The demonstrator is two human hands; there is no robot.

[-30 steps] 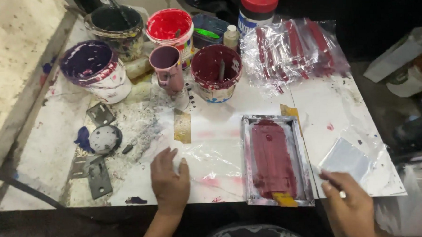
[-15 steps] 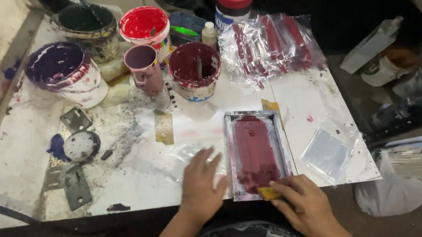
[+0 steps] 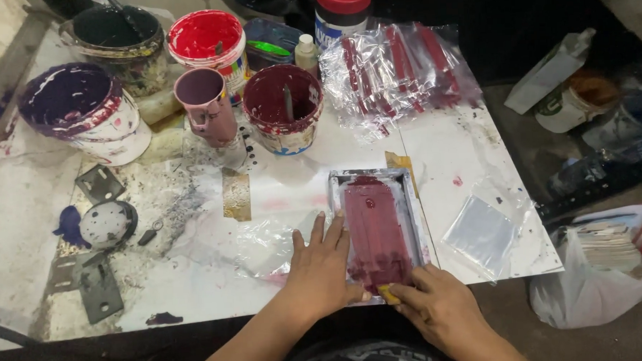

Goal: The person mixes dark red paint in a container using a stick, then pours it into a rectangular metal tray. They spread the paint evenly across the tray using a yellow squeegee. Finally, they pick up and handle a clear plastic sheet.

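A small metal-framed printing screen (image 3: 377,228), coated in maroon ink, lies flat on the white work table (image 3: 450,153) close to its near edge. The left hand (image 3: 323,267) rests palm down on the screen's left rail, fingers extended and slightly spread, thumb tucked toward the near corner. The right hand (image 3: 442,309) sits at the screen's near edge, fingertips pinching a small yellow tab (image 3: 388,294) at the frame's bottom rail. Just right of the screen lies a clear plastic sleeve (image 3: 482,227), near the table's right edge. Behind the screen stands a maroon ink tub (image 3: 283,110) with a stick in it; beside it are a pink cup (image 3: 206,106), a red ink tub (image 3: 207,41), a purple ink tub (image 3: 80,111) and a dark tub (image 3: 116,34). A pile of bagged maroon pieces (image 3: 395,65) occupies the far right. Open surface remains between the screen and the tubs; metal brackets (image 3: 98,288) clutter the left.
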